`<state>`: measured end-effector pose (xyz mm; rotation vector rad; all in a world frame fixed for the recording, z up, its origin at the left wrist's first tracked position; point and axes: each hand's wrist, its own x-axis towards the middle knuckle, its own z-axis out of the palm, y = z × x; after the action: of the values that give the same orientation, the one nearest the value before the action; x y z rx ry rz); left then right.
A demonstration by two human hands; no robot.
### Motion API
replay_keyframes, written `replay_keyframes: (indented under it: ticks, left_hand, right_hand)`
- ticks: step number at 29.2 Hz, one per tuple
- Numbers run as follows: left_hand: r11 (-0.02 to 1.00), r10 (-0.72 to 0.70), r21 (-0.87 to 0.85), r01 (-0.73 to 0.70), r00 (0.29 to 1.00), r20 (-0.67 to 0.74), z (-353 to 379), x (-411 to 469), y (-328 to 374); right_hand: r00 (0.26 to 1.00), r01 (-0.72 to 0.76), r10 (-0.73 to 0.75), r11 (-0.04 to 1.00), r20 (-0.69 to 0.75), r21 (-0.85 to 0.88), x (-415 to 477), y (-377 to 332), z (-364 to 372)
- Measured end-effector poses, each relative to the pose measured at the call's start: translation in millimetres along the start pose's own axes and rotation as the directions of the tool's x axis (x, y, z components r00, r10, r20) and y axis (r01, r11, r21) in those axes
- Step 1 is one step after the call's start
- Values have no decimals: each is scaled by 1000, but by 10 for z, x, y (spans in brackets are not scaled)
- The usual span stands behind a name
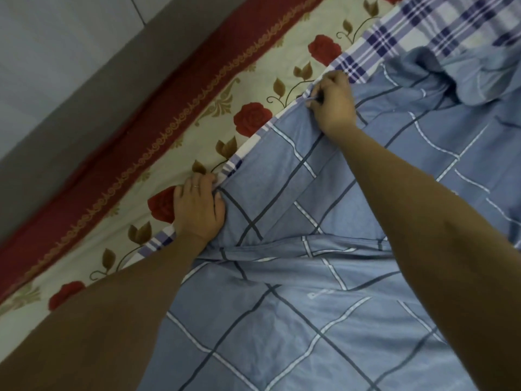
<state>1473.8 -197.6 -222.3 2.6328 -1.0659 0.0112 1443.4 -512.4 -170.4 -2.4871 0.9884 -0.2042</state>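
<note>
A blue cover (296,320) with dark and white grid lines lies spread over a bed, wrinkled and bunched at the far right. Under it a purple and white plaid blanket (400,38) shows along the edge. My left hand (198,206) grips the blue cover's edge at the near left, fingers curled into the fabric, a ring on one finger. My right hand (332,101) pinches the same edge farther along, with a small strip of fabric between its fingers. Both bare forearms reach in from the bottom.
A cream bedsheet (253,80) with red roses and a dark red border covers the mattress to the left of the cover. Beyond it runs a grey strip (93,88) and a pale tiled surface (56,32).
</note>
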Motion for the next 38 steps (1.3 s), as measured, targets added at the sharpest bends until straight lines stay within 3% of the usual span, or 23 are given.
replay_keyframes:
  ticks: [2,4,6,8,11,13,16,18,20,23,25,29,31,35,38]
  left_hand:
    - [1000,7,-6,-8,1000,-24,3,6,-3]
    - [1000,12,-20,-14,998,-60,16,1,-7]
    - [999,24,-35,-27,996,-82,20,10,6]
    - [999,26,-34,-29,996,-82,15,21,12]
    - [1000,15,5,-15,999,-50,3,21,-1]
    - [1000,12,24,-11,999,-43,-10,30,-3]
    - [1000,18,12,-17,999,-48,-8,46,13]
    - [1000,14,0,-14,998,-54,9,18,-5]
    - [1000,19,-10,-19,998,-60,15,4,-10]
    - [999,10,-44,-14,997,-83,23,7,1]
    - [995,-16,-99,6,995,-97,21,18,2]
    - [988,-48,-151,36,996,-78,11,-12,-7]
    - [979,-19,-201,13,999,-29,-18,-11,-22]
    - [860,-16,-505,74,993,119,-342,-140,-89]
    - [935,132,-343,-89,986,106,-490,-676,-144]
  right_hand:
    - [984,108,-140,961,-112,-253,-81,-64,83]
    - [959,231,-269,924,-86,-305,-170,-177,79]
    - [926,375,-366,915,87,-149,-245,-228,49]
    - [874,361,-360,931,325,61,-315,-219,31]
    - [838,320,-325,943,439,87,-289,-272,0]
    - [873,303,-305,951,380,66,-273,-335,1]
    - [955,274,-273,962,113,9,-333,-389,205]
    - [976,217,-216,975,-29,55,-526,-454,347]
    - [962,259,-248,961,-112,98,-879,-494,333]
    - [875,484,-484,875,-27,4,-1637,-405,168]
    - [847,530,-525,845,80,-70,-2086,-206,48]
    - [953,272,-242,948,180,-165,-2486,418,-144]
    - [959,152,-100,971,264,-185,-2620,598,-90]
    - [936,-59,177,932,306,-358,-2576,484,110]
    - [952,-82,181,928,248,-363,-2556,448,119]
